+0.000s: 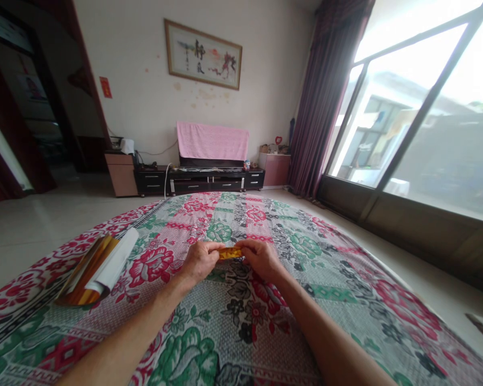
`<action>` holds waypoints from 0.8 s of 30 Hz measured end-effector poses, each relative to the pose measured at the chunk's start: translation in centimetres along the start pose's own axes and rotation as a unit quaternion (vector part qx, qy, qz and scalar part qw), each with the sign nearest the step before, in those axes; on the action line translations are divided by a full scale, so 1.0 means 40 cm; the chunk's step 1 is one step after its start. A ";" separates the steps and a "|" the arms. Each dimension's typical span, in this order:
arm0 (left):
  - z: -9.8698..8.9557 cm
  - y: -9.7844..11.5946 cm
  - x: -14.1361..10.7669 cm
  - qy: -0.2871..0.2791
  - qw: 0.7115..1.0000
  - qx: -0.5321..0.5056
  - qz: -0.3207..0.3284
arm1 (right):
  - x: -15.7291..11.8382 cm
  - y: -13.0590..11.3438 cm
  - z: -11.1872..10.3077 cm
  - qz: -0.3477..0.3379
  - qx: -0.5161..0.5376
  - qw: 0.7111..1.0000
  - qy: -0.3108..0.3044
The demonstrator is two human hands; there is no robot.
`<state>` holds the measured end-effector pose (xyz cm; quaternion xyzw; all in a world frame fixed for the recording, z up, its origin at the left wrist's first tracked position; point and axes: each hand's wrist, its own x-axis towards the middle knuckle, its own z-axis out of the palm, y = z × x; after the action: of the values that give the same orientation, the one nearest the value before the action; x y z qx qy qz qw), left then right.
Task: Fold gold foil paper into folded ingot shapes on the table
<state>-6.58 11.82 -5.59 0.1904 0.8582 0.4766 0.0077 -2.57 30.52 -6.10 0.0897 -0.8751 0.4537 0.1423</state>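
A small strip of shiny gold foil paper [229,253] is stretched between my two hands, just above the flowered cloth [185,340]. My left hand [201,261] pinches its left end between thumb and fingers. At the other end, my right hand [262,258] grips it the same way. The ends of the strip are hidden under my fingertips, and its surface looks creased. Off to the left on the cloth lie curled sheets of gold paper [89,265] with a white roll of paper [115,262] beside them.
The patterned cloth covers a broad rounded surface before me. Beyond it stands a low black cabinet [205,183] with a pink towel [213,140] draped over something on top. A purple curtain [316,107] and large windows are on the right; a doorway is at the left.
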 end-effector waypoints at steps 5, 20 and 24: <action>-0.005 0.020 -0.007 0.042 0.998 0.047 0.001 | 0.007 0.023 0.013 0.001 0.025 1.000 0.008; -0.003 0.053 -0.020 0.100 0.988 0.115 0.021 | 0.025 -0.016 0.036 0.080 0.026 0.993 0.088; 0.000 0.050 -0.019 0.102 0.989 0.104 0.024 | 0.025 -0.022 0.037 0.087 0.037 0.992 0.079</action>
<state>-5.22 12.50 -4.07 0.1611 0.8945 0.4020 -0.1110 -3.50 28.78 -5.89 -0.0177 -0.8480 0.5023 0.1680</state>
